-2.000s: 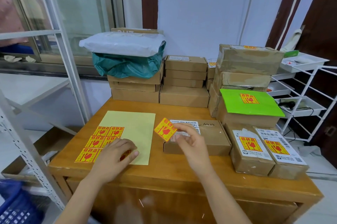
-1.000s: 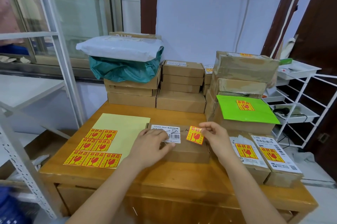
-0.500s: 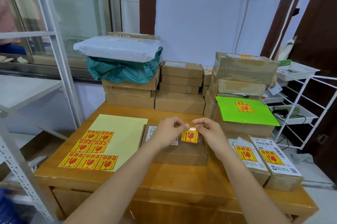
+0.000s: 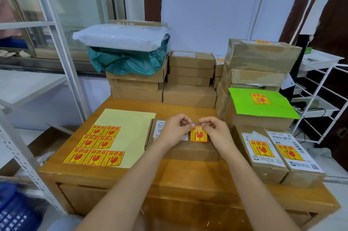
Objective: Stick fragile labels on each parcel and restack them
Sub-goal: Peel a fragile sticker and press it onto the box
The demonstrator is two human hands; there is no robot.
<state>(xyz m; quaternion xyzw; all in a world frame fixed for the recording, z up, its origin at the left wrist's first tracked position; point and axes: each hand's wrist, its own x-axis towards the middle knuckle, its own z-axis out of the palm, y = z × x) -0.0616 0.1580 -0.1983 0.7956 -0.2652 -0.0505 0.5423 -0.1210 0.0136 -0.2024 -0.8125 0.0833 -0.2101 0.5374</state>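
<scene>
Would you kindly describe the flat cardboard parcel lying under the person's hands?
The parcel is a flat brown cardboard box lying level on the wooden table, beside the yellow sticker sheet. A white shipping label sits on its top, partly hidden. A yellow-and-red fragile label lies on top, held at its upper edge by both hands.

Seven sheet labels (two hands)

White shipping label on the parcel reads "12V".
</scene>
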